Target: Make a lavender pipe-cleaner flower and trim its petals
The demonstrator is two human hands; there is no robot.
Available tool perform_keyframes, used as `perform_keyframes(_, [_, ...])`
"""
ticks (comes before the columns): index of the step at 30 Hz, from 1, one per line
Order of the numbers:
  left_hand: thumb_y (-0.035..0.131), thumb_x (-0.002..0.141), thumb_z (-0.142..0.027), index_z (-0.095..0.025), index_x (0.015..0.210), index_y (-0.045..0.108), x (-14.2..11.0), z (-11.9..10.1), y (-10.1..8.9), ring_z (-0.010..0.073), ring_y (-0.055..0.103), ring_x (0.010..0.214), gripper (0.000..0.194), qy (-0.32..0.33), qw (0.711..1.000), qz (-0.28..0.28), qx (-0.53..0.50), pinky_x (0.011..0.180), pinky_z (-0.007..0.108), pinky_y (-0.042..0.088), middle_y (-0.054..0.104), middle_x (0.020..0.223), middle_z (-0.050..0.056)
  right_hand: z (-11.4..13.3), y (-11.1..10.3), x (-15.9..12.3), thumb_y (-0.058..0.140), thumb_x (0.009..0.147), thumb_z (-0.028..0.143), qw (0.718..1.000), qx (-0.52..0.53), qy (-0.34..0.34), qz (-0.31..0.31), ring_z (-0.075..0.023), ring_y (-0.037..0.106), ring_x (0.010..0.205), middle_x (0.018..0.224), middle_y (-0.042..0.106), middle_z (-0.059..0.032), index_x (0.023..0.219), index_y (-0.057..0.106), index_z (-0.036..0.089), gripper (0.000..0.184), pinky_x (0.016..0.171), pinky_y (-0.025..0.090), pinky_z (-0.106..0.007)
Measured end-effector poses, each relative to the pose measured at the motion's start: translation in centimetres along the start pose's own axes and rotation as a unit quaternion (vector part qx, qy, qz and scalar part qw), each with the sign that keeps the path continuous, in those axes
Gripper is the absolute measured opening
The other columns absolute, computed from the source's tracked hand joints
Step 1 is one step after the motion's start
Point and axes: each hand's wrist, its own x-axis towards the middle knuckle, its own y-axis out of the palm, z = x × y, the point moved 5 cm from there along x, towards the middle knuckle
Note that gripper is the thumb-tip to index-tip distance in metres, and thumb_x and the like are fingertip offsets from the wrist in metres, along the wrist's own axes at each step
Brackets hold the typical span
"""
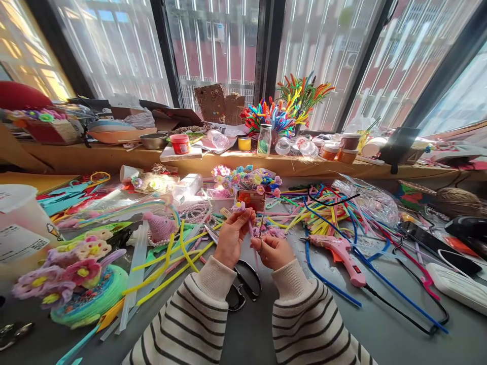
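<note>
My left hand point(232, 237) pinches the top of a small pink pipe-cleaner flower point(239, 207) on a thin pink stem. My right hand point(273, 250) is closed round the lower part of that same stem, just to the right of the left hand. Both hands hover over the grey table point(380, 329), above black-handled scissors point(243, 284). A small box of finished pipe-cleaner flowers point(249, 183) stands right behind the hands. Striped sleeves cover both wrists.
A pink glue gun point(340, 251) with a black cord lies to the right, amid loose pipe cleaners point(327, 213). Yellow stems and glue sticks lie left, by a green yarn-wrapped ring with flowers point(81, 289). A phone point(437, 246) and a white device sit far right. Jars crowd the windowsill.
</note>
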Motion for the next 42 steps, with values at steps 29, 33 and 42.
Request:
perform_keyframes(29, [0.053, 0.068, -0.032, -0.014, 0.064, 0.056, -1.7, -0.7, 1.0, 0.0018, 0.03, 0.039, 0.018, 0.071, 0.966, 0.108, 0.224, 0.039, 0.014, 0.026, 0.036, 0.044, -0.007, 2.4, 0.6, -1.4, 0.034, 0.067, 0.061, 0.944, -0.268, -0.192, -0.01, -0.0091, 0.035, 0.047, 0.05, 0.04, 0.0015, 0.055, 0.046, 0.016, 0.049, 0.045, 0.026, -0.023])
perform_keyframes(33, [0.051, 0.07, -0.032, -0.015, 0.061, 0.049, -1.7, -0.7, 1.1, 0.0025, 0.026, 0.038, 0.019, 0.085, 0.962, 0.116, 0.233, 0.036, 0.015, 0.021, 0.033, 0.043, -0.007, 2.5, 0.6, -1.6, 0.036, 0.068, 0.058, 0.937, -0.292, -0.193, -0.009, -0.0089, 0.032, 0.046, 0.048, 0.038, 0.0024, 0.054, 0.044, 0.016, 0.045, 0.044, 0.024, -0.023])
perform_keyframes(42, [0.051, 0.069, -0.032, -0.016, 0.056, 0.042, -2.1, -0.2, 1.6, 0.0033, 0.02, 0.038, 0.023, 0.051, 0.965, 0.161, 0.2, 0.035, 0.016, 0.017, 0.027, 0.045, -0.007, 3.0, 0.9, -2.0, 0.042, 0.068, 0.05, 0.929, -0.308, -0.204, -0.012, -0.0083, 0.03, 0.044, 0.047, 0.037, 0.0028, 0.052, 0.041, 0.017, 0.037, 0.042, 0.024, -0.022])
